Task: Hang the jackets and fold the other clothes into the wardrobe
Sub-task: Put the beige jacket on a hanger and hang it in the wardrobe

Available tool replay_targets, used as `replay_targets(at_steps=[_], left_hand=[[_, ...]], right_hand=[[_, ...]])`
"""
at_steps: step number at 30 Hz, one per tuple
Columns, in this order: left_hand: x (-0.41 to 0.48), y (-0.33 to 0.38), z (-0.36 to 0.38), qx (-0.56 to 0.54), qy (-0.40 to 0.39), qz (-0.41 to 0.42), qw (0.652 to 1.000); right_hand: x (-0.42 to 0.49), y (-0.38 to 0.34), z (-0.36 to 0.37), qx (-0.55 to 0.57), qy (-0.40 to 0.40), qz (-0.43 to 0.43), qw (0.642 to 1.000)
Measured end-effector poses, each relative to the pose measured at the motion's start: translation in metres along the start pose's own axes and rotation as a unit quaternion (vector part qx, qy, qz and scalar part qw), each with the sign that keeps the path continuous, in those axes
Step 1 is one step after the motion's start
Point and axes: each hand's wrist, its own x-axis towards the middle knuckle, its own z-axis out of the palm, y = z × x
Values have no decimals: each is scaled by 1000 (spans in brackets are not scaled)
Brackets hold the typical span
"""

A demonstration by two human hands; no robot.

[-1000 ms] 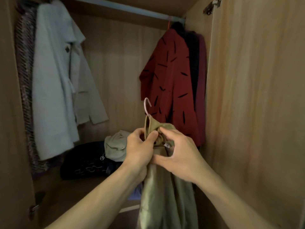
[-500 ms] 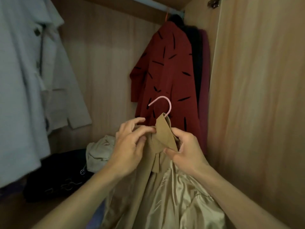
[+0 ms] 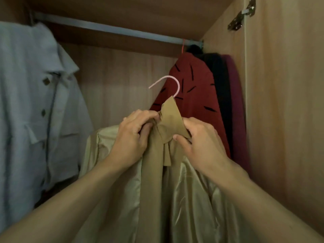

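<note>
Inside the wardrobe [image 3: 122,81], dim warm light. Both hands are raised at chest height in front of the opening, holding a tan jacket [image 3: 152,190] by its collar [image 3: 171,118]. Left hand [image 3: 133,135]: fingers curled, pinching the bunched collar fabric from the left. Right hand [image 3: 201,142]: thumb and fingers closed on the collar's right edge. A pink hanger hook [image 3: 168,84] sticks up out of the collar, free in the air, well below the metal rail [image 3: 108,29] and not on it. The jacket hangs open below the hands, its shiny pale lining [image 3: 192,199] showing on both sides. On the rail at far right hangs a red jacket with black dashes [image 3: 196,95], with a black garment [image 3: 220,88] and a maroon garment [image 3: 235,106] just behind it against the side panel. At the left hangs a pale buttoned jacket [image 3: 26,102]. A metal hinge [image 3: 242,16] is at upper right, on the open door [image 3: 284,102].
</note>
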Motion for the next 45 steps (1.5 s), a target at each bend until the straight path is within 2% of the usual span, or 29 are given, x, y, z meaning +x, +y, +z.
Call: replay_targets(at_steps=[2,5,9,14,18,22,27,30,35,41,45], left_hand=[[8,-14,10,9,5,-2,1000],[15,-39,23,22,17,5,1000],[27,-79,30,18,60,33,997],[62,-126,27,18,104,59,993],[92,-168,31,34,142,76,986],[112,-201,49,47,148,96,983],[136,-233,83,31,198,106,974],[145,-250,107,39,217,114,969],[198,-276,137,145,258,81,952],[286,-294,152,141,251,94,953],[331,-291,174,125,244,95,957]], right_hand=[[5,-1,17,-41,39,18,998],[16,6,39,-2,80,8,997],[51,19,61,23,127,-34,991],[111,26,80,-30,204,-93,974],[153,25,97,-92,195,-118,969],[183,37,114,-145,185,-125,964],[218,60,134,-269,259,-108,921],[232,81,146,-282,284,-128,908],[289,109,147,-270,307,-160,899],[370,126,121,-333,286,-177,881],[401,143,95,-316,275,-156,895]])
